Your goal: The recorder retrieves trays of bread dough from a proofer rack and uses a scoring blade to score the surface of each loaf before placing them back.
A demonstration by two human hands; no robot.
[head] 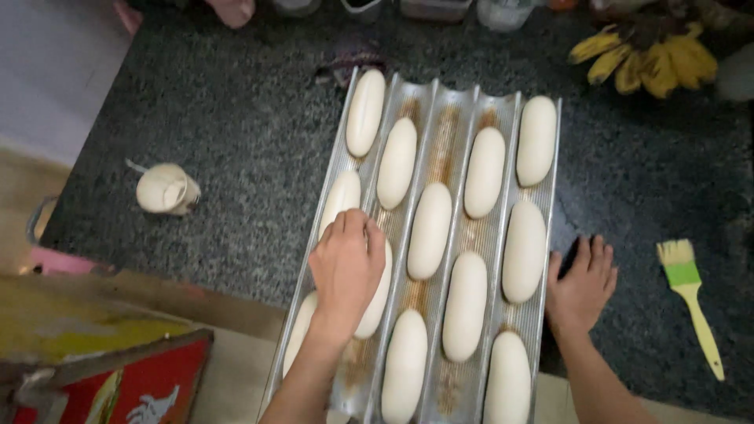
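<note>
The left hand (346, 263), fingers curled together, presses on a dough loaf (375, 294) in the baguette tray (550, 196). The right hand (581, 286) lies flat, fingers spread, on the granite counter (236, 157) just beside the tray, a pastry brush (691, 302) near its far side.

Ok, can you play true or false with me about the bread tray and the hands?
1. The left hand is on a dough loaf in the metal tray. True.
2. The right hand holds the brush. False: it lies flat on the dark counter beside the tray, and the brush lies apart to its right.
3. The brush has green on it. True.
4. Apples sit at the top right. False: those are bananas.
5. The tray is empty. False: it is full of pale dough loaves.
</note>
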